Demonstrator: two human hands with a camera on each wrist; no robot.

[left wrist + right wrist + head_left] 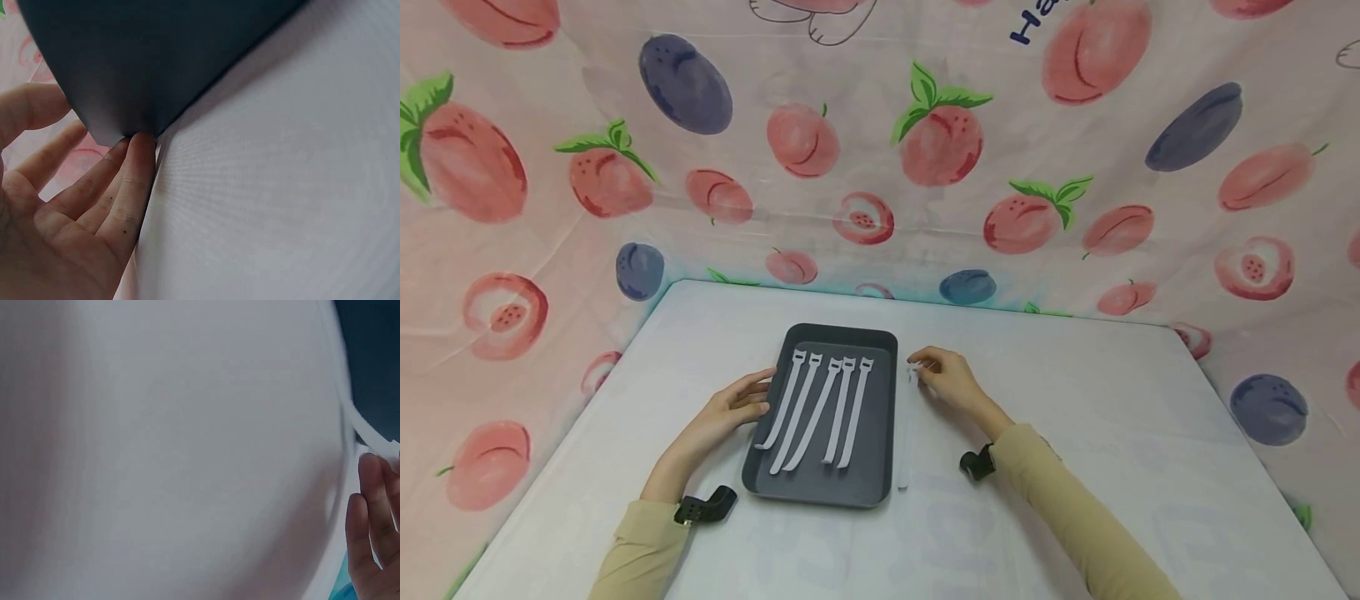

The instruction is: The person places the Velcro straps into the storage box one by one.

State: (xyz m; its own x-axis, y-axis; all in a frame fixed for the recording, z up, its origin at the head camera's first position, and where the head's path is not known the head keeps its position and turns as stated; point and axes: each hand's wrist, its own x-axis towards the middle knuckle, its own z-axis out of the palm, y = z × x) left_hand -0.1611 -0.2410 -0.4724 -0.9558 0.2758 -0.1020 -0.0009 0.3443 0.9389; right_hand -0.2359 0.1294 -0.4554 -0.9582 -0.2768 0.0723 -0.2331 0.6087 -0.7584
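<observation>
A dark grey tray (882, 417) lies on the white table with several white cable-tie straps (855, 412) in it, slotted heads toward the far side. My left hand (730, 407) rests its fairly straight fingertips against the tray's left side; in the left wrist view, the fingers touch the tray's outer wall (144, 69). To the right of the tray, my right hand (951, 379) pinches another white cable-tie strap (904, 450) near its head. This strap hangs down alongside the tray's right edge. The right wrist view catches its bent band (369, 430) at the fingertips.
Black wrist cameras (706, 505) are worn at both sleeves. Behind the white table (1075, 500) hangs a fruit-printed cloth (925, 225), which also runs along the left and right sides.
</observation>
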